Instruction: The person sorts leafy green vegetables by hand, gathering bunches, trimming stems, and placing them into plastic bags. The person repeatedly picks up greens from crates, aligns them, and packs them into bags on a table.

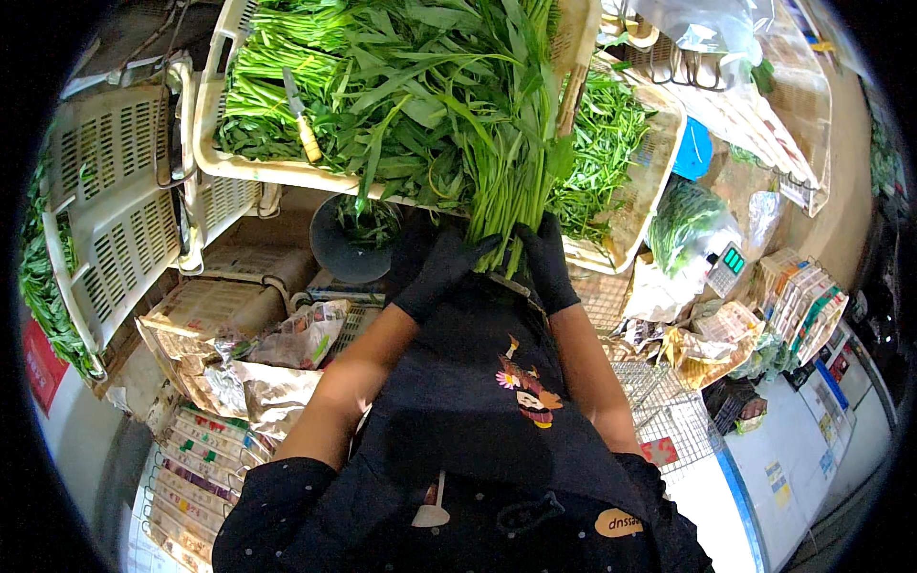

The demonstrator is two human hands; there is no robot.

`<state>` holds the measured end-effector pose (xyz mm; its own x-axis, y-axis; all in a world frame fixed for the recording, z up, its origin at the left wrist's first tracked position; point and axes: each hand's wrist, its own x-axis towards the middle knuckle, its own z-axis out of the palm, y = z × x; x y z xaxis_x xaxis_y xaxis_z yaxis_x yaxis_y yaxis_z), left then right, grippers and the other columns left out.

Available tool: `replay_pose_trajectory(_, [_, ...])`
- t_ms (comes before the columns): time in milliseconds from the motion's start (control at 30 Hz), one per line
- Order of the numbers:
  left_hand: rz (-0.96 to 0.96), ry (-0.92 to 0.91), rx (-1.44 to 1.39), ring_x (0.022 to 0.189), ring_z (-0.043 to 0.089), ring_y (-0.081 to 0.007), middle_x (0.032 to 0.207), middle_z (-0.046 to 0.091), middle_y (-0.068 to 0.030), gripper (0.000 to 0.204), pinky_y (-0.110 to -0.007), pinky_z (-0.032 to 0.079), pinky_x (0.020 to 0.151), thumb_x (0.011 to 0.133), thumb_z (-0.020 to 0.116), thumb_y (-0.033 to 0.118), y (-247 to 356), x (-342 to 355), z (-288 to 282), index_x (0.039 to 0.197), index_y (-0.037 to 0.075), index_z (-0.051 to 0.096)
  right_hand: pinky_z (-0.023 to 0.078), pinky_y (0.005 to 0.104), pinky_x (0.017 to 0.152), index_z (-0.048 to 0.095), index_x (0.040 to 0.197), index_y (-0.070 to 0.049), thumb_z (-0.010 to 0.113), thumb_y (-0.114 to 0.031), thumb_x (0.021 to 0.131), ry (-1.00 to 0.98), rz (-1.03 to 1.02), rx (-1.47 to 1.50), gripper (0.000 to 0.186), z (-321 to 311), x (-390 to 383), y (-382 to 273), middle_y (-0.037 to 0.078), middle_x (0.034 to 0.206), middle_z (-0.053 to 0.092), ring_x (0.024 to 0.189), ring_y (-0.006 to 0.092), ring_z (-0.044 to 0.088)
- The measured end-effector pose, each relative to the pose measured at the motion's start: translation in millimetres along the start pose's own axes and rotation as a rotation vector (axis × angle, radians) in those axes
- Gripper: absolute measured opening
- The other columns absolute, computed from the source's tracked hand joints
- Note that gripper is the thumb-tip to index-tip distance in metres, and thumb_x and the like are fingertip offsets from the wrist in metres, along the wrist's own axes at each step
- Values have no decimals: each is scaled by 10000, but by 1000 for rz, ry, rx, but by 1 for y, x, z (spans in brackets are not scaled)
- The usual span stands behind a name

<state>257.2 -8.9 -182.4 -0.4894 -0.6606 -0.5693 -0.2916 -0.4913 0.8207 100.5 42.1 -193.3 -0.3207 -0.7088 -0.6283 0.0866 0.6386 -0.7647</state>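
Note:
A bunch of long-stemmed leafy greens [506,205] lies with its cut stem ends toward me, over the near rim of a pale plastic crate [277,174]. My left hand [445,271], in a black glove, closes on the stem ends from the left. From the right, my gloved right hand [546,265] grips the same stems, its thumb against them. More loose greens [401,76] fill the crate under and beside the bunch. A knife [301,115] with a yellowish handle rests on the greens at the left. My palms and some fingertips are hidden.
Left of my hands, a dark round bucket [346,244] holds some leaves. A second crate [659,191] of greens stands at the right, near a calculator-like device [726,269] with a lit display. Empty crates [119,191] lean at the left; wire baskets [659,411] flank me.

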Motion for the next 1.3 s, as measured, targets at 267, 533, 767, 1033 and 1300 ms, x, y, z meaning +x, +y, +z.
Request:
replay_pose_trajectory(267, [-112, -58, -288, 889, 523, -194, 966, 554, -117, 385, -300, 401, 788, 745, 572, 177, 58, -8, 0, 1060, -15, 465, 441, 273, 723, 440, 1058, 38, 615, -145, 698, -313, 255, 308, 440, -2, 12, -73, 108, 941, 546, 815, 181, 547])
replay_pose_trajectory(533, [-31, -29, -69, 920, 514, -204, 986, 547, -127, 366, -302, 385, 815, 764, 538, 153, 49, -10, -10, 1081, -8, 453, 470, 306, 699, 380, 1112, -14, 593, -38, 682, -181, 183, 438, 481, -20, -2, -80, 110, 976, 526, 821, 201, 548])
replay_pose_trajectory(767, [-70, -13, -94, 888, 526, -223, 947, 553, -140, 355, -318, 407, 764, 734, 547, 144, 58, 7, 7, 1037, -23, 469, 467, 294, 690, 390, 1112, -22, 589, -72, 701, -237, 300, 465, 460, -9, 17, -62, 108, 969, 527, 819, 194, 544])
replay_pose_trajectory(1033, [-212, -155, -16, 830, 534, -193, 937, 555, -113, 398, -312, 418, 730, 740, 555, 208, 55, 5, -13, 1062, -6, 457, 465, 277, 646, 481, 978, 20, 594, -76, 683, -332, 348, 353, 331, -27, 26, -63, 103, 835, 559, 726, 175, 562])
replay_pose_trajectory(1300, [-118, 117, -104, 659, 492, -118, 773, 550, -41, 227, -251, 407, 590, 717, 563, 126, 101, -39, -25, 907, 7, 527, 455, 259, 565, 406, 1090, 7, 632, -28, 628, -75, -92, 102, 515, -94, 28, -161, 74, 859, 543, 663, 147, 529])
